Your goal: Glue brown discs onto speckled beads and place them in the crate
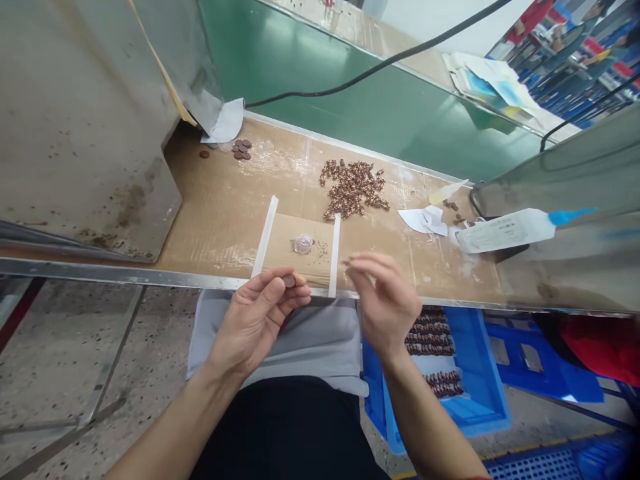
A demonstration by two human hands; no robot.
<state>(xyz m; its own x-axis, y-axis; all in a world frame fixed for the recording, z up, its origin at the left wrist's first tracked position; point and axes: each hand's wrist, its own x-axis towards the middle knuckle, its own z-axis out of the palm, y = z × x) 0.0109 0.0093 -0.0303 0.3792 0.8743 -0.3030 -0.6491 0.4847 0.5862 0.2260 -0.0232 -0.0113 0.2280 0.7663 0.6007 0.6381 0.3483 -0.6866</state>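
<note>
The left hand [255, 317] fingers pinch a brown disc [289, 281]. The right hand [385, 300] fingers are pressed together. A pile of copper parts [354, 188] lies on the bench [225, 213] at twelve o'clock.

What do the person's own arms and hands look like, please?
Both are bare: the left hand and right hand wear no gloves, and no ring or watch shows. The left forearm and right forearm are uncovered, with no sleeve in view.

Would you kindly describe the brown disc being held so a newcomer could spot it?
Start at the cardboard-covered bench and follow its near edge to the left hand. The brown disc sits pinched at its fingertips; the other discs lie loose far back.
</note>
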